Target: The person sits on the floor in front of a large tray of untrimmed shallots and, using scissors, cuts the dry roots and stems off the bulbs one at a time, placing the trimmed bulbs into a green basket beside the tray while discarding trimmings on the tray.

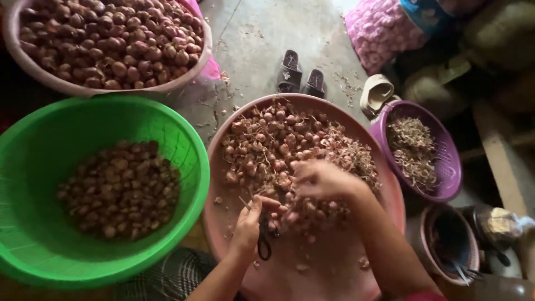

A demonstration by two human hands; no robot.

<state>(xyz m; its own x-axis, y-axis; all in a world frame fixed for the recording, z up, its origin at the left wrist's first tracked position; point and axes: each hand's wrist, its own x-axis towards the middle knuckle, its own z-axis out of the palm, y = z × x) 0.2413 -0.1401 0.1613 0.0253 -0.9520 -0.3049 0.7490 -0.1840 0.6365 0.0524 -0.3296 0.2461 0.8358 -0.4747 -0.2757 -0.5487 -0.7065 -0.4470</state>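
The floor is bare grey concrete, strewn with bits of skin. On it at the left sits a green basin, partly filled with trimmed shallots. In the middle lies a pink tray carrying a heap of untrimmed shallots with roots and stalks on. Top left, a pink basin is heaped with more trimmed bulbs. At the right stands a purple basket holding dry root trimmings, and above it a pink net sack bulges with bulbs. A small pot sits at the lower right with tools in it. A pair of dark sandals lies beyond the tray, and a beige one beside the basket. Over the tray, the right hand is blurred; its fingers curl down into the heap, though on what I cannot tell. The left hand has fingers closed around dark scissors, near the heap's front edge.
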